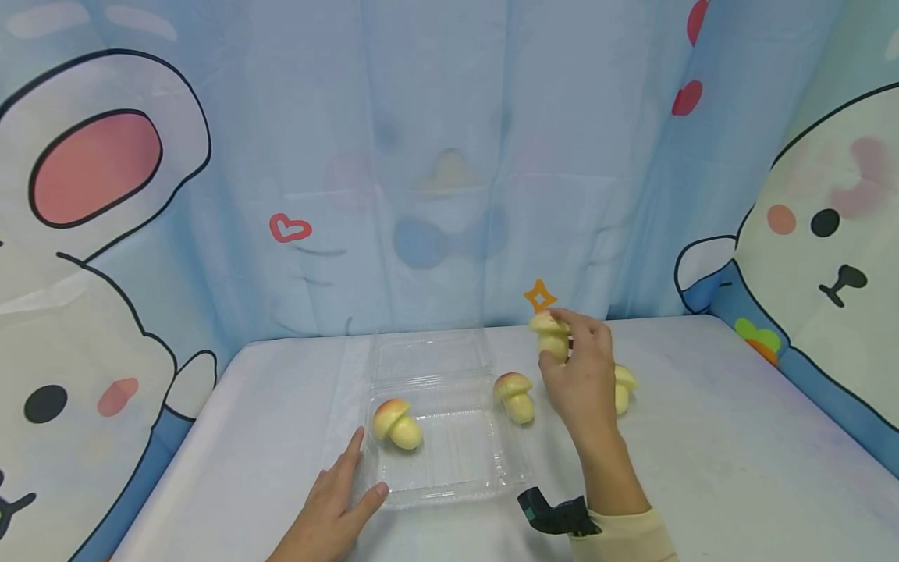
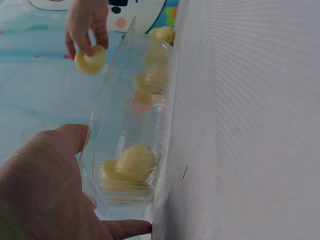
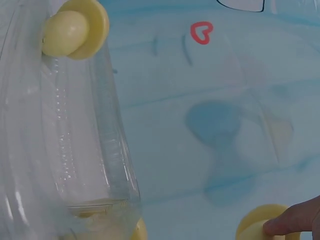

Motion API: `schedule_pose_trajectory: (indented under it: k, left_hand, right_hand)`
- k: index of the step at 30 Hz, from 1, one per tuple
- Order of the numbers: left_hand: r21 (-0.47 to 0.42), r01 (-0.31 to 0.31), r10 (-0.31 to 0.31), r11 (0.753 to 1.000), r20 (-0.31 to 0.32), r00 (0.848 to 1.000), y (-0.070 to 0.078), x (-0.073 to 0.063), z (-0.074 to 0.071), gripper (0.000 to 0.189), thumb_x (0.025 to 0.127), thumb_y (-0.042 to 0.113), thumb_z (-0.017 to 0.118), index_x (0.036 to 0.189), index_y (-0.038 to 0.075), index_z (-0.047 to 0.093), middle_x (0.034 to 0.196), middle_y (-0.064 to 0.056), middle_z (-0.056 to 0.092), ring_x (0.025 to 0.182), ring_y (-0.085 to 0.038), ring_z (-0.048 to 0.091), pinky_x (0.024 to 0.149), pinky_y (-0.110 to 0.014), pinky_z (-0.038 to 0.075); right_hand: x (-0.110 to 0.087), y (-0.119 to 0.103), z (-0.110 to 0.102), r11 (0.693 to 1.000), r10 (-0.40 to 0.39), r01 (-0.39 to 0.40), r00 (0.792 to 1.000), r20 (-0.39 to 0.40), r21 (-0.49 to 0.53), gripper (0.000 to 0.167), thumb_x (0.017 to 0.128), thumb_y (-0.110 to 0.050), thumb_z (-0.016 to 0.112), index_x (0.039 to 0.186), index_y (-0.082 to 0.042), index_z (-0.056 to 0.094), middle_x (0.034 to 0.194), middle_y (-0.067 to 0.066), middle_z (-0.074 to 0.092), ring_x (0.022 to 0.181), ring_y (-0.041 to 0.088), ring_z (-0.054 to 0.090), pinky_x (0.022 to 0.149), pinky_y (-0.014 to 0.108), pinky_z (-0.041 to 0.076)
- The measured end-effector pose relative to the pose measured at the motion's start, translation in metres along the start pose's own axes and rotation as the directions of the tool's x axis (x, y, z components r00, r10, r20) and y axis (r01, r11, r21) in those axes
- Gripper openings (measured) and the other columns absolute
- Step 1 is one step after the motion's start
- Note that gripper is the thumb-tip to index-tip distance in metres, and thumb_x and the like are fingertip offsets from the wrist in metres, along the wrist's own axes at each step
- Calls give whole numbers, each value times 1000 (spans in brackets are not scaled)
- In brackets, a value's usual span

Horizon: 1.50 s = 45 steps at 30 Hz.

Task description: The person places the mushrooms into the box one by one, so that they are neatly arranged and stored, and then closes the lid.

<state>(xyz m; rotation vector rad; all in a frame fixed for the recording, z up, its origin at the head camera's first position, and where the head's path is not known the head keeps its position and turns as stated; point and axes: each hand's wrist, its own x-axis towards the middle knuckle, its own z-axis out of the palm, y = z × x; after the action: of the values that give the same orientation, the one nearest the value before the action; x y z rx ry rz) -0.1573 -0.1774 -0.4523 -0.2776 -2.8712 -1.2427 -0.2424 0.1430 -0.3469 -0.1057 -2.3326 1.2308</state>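
Observation:
A yellow mushroom with a reddish-brown cap, perhaps a model, is pinched between the thumb and fingers of my right hand [image 1: 584, 382]. This held mushroom [image 1: 551, 337] is raised toward the back of the table, right of a clear plastic clamshell box [image 1: 456, 472]. The box lies with its lid folded back. Inside its left part rests another mushroom [image 1: 400, 426]. At the box's left side my left hand [image 1: 335, 499] touches the rim with fingers extended. One mushroom [image 1: 516, 400] is beside the box's right wall; another [image 1: 623, 390] is partly hidden behind my right hand.
A white cloth covers the table [image 1: 702, 437]. Behind it hangs a light blue curtain [image 1: 435, 156] with cartoon animals. The box's transparent lid [image 1: 431, 359] reaches toward the table's back edge. A black strap mount [image 1: 558, 515] sits on my right wrist.

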Motion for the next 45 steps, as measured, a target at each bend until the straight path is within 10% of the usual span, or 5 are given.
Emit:
schedule_pose_trajectory:
  k: [45]
  left_hand:
    - [18, 13, -13, 1000, 6, 1000, -1, 0, 0, 82, 104, 49, 57, 166, 11, 20, 162, -23, 41, 151, -44, 37, 121, -75, 12]
  right_hand:
    - [-20, -16, 36, 984, -174, 177, 975, 139, -7, 56, 88, 3, 69, 140, -17, 61, 145, 17, 46, 102, 35, 66, 87, 44, 56]
